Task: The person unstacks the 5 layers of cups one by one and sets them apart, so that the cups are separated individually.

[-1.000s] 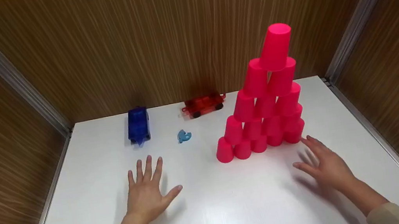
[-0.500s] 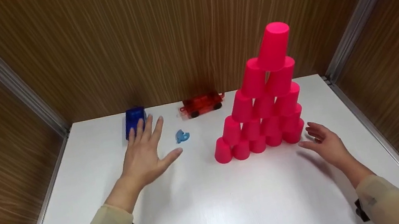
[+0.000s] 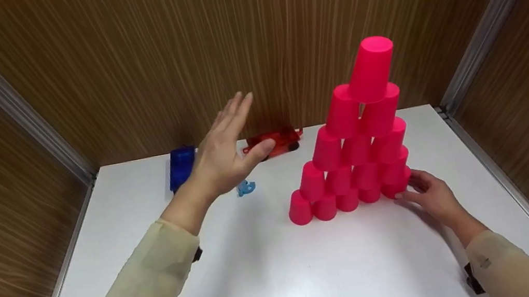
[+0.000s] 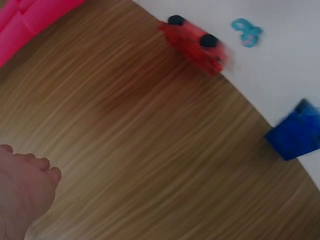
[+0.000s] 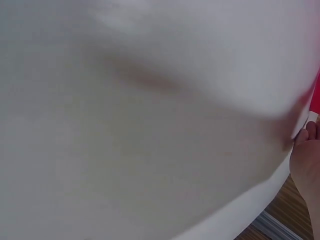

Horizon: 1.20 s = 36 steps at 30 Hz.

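Pink cups (image 3: 330,148) stand upside down in a tall stepped stack on the white table, with a single cup (image 3: 372,69) on top. At the stack's lower right corner my right hand (image 3: 435,198) holds the end cup (image 3: 395,188), thumb in front and fingers round its right side. The fingers' far ends are partly hidden. My left hand (image 3: 224,157) is raised left of the stack, fingers straight and thumb spread, holding nothing. It passes in front of a blue toy car (image 3: 181,168) and a red toy car (image 3: 284,140).
A small light-blue piece (image 3: 246,188) lies on the white table (image 3: 283,276), below the left hand. Wood-patterned walls (image 3: 138,73) enclose the table at the back and both sides. The tall stack leans visually toward the right wall.
My left hand has risen and moved forward and right, toward the stack's upper part. My right hand has come against the bottom right cup. The cups keep their arrangement.
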### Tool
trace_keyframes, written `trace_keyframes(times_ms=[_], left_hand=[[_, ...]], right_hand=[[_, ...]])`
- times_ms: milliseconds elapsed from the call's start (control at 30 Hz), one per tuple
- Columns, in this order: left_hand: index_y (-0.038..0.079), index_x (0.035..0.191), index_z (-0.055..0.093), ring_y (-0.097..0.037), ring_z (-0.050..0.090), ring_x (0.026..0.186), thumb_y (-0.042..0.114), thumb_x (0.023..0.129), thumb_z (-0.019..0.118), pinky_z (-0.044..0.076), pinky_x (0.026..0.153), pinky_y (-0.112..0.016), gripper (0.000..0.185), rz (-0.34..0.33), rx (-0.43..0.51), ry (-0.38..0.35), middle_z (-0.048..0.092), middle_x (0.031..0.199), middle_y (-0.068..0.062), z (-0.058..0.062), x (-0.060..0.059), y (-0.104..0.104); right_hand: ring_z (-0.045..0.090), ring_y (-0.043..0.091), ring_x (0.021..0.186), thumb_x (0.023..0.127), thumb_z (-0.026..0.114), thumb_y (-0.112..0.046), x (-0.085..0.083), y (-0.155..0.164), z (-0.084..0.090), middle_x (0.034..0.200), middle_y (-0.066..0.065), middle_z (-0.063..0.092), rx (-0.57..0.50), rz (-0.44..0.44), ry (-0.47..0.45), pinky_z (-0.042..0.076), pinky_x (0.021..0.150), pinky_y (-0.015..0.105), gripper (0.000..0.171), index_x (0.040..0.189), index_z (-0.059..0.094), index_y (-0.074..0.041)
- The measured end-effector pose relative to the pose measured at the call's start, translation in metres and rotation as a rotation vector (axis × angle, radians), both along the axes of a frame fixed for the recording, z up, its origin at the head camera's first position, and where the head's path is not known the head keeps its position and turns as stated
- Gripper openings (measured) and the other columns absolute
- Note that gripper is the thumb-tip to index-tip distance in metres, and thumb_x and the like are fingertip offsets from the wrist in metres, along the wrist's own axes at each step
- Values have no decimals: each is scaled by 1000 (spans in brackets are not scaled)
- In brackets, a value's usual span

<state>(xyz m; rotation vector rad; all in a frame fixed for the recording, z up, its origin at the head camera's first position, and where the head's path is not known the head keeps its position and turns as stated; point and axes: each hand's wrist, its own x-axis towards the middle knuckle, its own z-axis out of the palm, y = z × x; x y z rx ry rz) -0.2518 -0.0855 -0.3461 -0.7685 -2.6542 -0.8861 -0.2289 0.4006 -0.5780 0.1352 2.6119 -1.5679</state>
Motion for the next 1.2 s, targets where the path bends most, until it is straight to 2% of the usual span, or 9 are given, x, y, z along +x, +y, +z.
trace_keyframes(times_ms=[33, 133, 267, 467, 567, 767, 900, 1100, 1200], left_hand=[[24, 171, 21, -20, 14, 163, 71, 96, 53, 18, 128, -57, 95, -21, 24, -6, 15, 178, 1, 4, -1, 6], [24, 171, 24, -14, 18, 161, 68, 96, 56, 24, 127, -56, 93, -85, 108, -21, 20, 176, 5, 17, -4, 26], [24, 170, 27, -7, 26, 157, 63, 95, 61, 31, 125, -51, 91, -177, 220, -51, 27, 174, 8, 36, -10, 52], [20, 168, 34, -3, 33, 152, 52, 94, 75, 35, 123, -38, 90, -326, 343, -86, 38, 169, 6, 60, -21, 92], [17, 166, 37, -3, 36, 151, 45, 94, 79, 35, 122, -31, 88, -363, 372, -87, 41, 167, 3, 67, -26, 112], [19, 163, 43, -4, 46, 142, 36, 94, 81, 42, 114, -26, 81, -375, 453, -155, 51, 159, 2, 73, -32, 143], [18, 161, 47, -4, 53, 132, 29, 94, 83, 50, 104, -23, 77, -392, 512, -212, 59, 150, 1, 75, -32, 157], [13, 158, 50, -8, 61, 119, 21, 95, 81, 55, 94, -20, 71, -402, 533, -210, 65, 138, -2, 78, -32, 160], [12, 156, 53, -9, 62, 115, 20, 96, 81, 55, 93, -20, 67, -388, 520, -198, 65, 137, -2, 80, -31, 158]], right_hand=[[42, 44, 147, 93, 83, -42, 1, 0, -2, 159, 20, 44, 9, 0, -8, 48, 97, 12, 92, 164, 35, -9], [40, 45, 147, 93, 83, -45, 5, -1, -7, 160, 19, 43, 29, -3, -29, 49, 109, 30, 93, 164, 35, -10], [39, 43, 147, 92, 83, -46, 6, -6, -11, 160, 17, 43, 11, -16, -55, 45, 116, 53, 93, 164, 35, -11], [39, 42, 147, 93, 83, -46, 9, -13, -12, 158, 15, 45, -13, -43, -70, 46, 115, 52, 87, 161, 39, -12], [38, 42, 148, 93, 83, -47, 11, -15, -11, 158, 15, 45, -16, -49, -71, 46, 114, 53, 87, 161, 40, -13], [38, 40, 149, 92, 83, -47, 13, -18, -11, 159, 13, 44, -42, -61, -89, 46, 114, 53, 88, 161, 39, -16], [37, 40, 149, 92, 84, -46, 15, -19, -11, 160, 13, 43, -44, -67, -103, 48, 113, 51, 88, 162, 39, -17], [35, 43, 151, 92, 83, -46, 11, -21, -7, 161, 15, 43, 12, -38, -67, 47, 113, 53, 87, 161, 41, -15], [33, 43, 152, 92, 84, -46, 8, -22, -4, 161, 15, 42, -3, -36, -71, 47, 114, 54, 88, 162, 40, -15]])
